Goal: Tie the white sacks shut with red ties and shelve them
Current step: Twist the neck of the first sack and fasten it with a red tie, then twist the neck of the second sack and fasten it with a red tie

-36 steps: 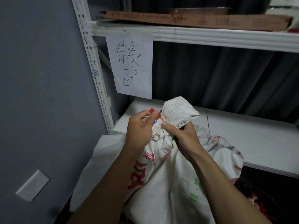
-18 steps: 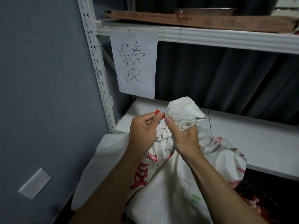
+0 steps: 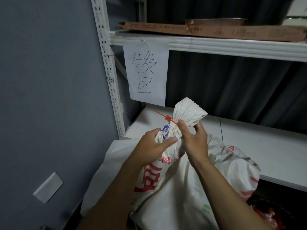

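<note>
A white woven sack point(image 3: 174, 193) with red printed characters stands in front of me, its mouth gathered into a bunch point(image 3: 188, 112). A red tie point(image 3: 167, 118) circles the neck, and its thin tail sticks out up-left. My left hand point(image 3: 154, 147) holds the sack just below the neck, thumb stretched across the fabric. My right hand point(image 3: 194, 141) pinches the neck right at the tie. The white lower shelf point(image 3: 259, 146) lies behind the sack.
A paper sign point(image 3: 147, 72) with handwritten characters hangs from the upper shelf point(image 3: 216, 47), which carries a long flat cardboard box point(image 3: 216, 31). A perforated white upright point(image 3: 108, 68) stands at left against a grey wall. Another white bag point(image 3: 108, 170) lies left of the sack.
My left hand has let go of the red tie's end and dropped lower onto the sack. The tie's tail now sticks out free. My right hand stays at the neck.
</note>
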